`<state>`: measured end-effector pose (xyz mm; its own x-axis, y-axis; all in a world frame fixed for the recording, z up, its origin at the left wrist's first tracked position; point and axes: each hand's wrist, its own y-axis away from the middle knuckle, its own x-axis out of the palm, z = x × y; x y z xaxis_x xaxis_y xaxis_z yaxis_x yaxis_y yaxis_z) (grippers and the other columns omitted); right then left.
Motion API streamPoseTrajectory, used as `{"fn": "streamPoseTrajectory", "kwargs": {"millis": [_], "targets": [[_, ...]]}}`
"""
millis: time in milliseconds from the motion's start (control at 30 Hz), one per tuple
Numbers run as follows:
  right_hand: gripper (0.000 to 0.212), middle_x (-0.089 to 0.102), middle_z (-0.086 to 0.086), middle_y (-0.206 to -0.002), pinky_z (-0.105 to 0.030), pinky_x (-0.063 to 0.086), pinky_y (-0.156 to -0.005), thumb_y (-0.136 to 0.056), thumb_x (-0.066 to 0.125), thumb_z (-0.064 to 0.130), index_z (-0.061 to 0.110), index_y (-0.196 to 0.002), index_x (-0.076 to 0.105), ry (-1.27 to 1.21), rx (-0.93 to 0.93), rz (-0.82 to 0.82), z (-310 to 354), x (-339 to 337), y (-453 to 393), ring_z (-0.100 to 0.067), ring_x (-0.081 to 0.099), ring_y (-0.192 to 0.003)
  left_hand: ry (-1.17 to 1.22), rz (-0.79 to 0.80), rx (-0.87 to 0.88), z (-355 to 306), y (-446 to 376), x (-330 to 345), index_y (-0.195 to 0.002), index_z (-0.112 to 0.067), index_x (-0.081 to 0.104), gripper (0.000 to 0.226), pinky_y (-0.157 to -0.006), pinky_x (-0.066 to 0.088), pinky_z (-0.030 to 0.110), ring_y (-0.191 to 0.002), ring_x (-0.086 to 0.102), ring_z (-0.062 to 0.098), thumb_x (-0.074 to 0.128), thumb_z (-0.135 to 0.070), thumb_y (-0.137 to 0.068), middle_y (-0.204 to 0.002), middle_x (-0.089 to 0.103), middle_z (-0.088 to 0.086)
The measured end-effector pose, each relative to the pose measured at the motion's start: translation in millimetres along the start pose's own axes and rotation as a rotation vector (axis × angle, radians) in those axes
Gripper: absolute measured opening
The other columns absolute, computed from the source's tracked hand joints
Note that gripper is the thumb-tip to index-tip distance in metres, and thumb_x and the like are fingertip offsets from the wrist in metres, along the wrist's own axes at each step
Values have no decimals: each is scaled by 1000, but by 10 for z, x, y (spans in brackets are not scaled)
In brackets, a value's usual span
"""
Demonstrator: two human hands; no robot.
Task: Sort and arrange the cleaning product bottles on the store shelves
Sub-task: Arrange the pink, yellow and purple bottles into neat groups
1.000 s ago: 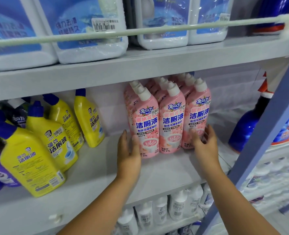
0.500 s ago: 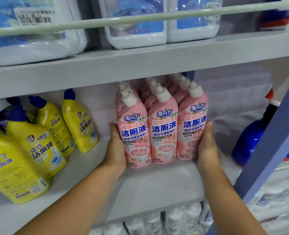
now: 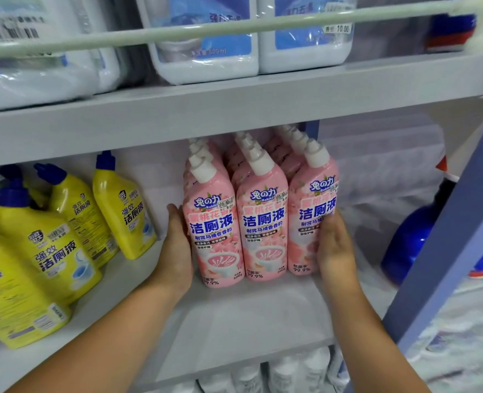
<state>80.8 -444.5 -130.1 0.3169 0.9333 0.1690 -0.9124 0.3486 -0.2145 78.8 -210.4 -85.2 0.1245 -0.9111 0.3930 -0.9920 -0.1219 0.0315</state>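
Several pink toilet-cleaner bottles [image 3: 263,222] with white caps stand in three tight rows on the middle shelf [image 3: 248,316]. My left hand [image 3: 176,248] presses flat against the left side of the front left bottle. My right hand [image 3: 333,245] presses against the right side of the front right bottle, its fingers lying on the label. The block of bottles sits squeezed between both palms. Several yellow cleaner bottles [image 3: 67,222] with blue caps stand to the left on the same shelf.
Large white jugs [image 3: 206,46] with blue labels fill the upper shelf behind a pale rail [image 3: 234,26]. A blue bottle [image 3: 410,242] stands at the right behind a slanted blue-grey upright [image 3: 461,236]. White bottles [image 3: 291,370] show on the shelf below.
Both hands moved from in front of the pink bottles to their sides and closed in against them. The pink block now sits closer to the shelf's front; the view has moved nearer.
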Motion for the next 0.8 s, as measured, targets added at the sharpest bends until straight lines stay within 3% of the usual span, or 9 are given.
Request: {"fn": "streamPoseTrajectory", "kwargs": {"millis": [100,167,233,400,500,567,633,700,800], "targets": [[71,72,7,-118,-18,57,-74,-70,83,42,24,-132,53,55,-120,67,-78,-32,56,-4,71,-99,-45,-6,5,-7,-22,8,-116,-28,70,67,-86,55,36,-99,76,15,13,-62,-105,-109,79,0],[68,72,3,-117,-14,55,-74,-71,92,21,26,-126,53,78,-123,38,-64,-1,53,-2,71,-98,-87,3,1,19,-20,17,-120,-25,70,68,-90,55,39,-101,76,19,16,-64,-104,-111,79,3],[62,72,7,-111,-10,52,-70,-71,90,12,31,-117,53,101,-124,1,-49,23,53,3,70,-91,-95,-7,3,38,-14,24,-122,-24,70,68,-93,55,42,-102,76,21,19,-65,-104,-113,78,4],[66,67,19,-98,-6,49,-64,-65,95,20,31,-112,50,182,-113,-62,-32,66,62,16,64,-81,-120,13,14,10,-6,-7,-128,-24,67,67,-100,52,43,-109,73,21,18,-64,-105,-118,76,4],[65,66,24,-97,-13,49,-69,-63,96,28,42,-104,48,222,-109,-97,-31,82,72,17,63,-82,-208,14,43,22,41,-65,-125,-32,67,65,-100,51,39,-109,73,12,16,-65,-104,-116,77,-4],[70,67,24,-101,-25,56,-77,-61,97,29,45,-107,48,210,-110,-95,-28,86,97,12,66,-87,-283,-94,111,74,110,-171,-127,-38,65,61,-109,46,39,-115,67,2,24,-74,-99,-121,74,-15],[85,67,19,-114,-29,59,-83,-56,99,29,36,-124,47,161,-147,-79,-16,95,138,3,68,-99,-363,-170,210,155,243,-264,-136,-36,59,63,-111,46,38,-124,60,1,44,-77,-90,-132,67,-16],[105,62,11,-125,-22,57,-85,-49,100,37,29,-137,42,175,-218,-77,10,130,191,-3,66,-109,-402,-114,293,228,405,-270,-133,-31,59,46,-93,55,22,-118,64,0,67,-52,-92,-129,68,-12],[125,53,10,-129,-10,50,-83,-39,95,57,28,-145,36,243,-252,-86,68,189,240,1,60,-114,-376,-56,344,313,467,-243,-123,-29,61,41,-78,55,14,-109,68,-1,74,-10,-89,-117,74,-15]]}}
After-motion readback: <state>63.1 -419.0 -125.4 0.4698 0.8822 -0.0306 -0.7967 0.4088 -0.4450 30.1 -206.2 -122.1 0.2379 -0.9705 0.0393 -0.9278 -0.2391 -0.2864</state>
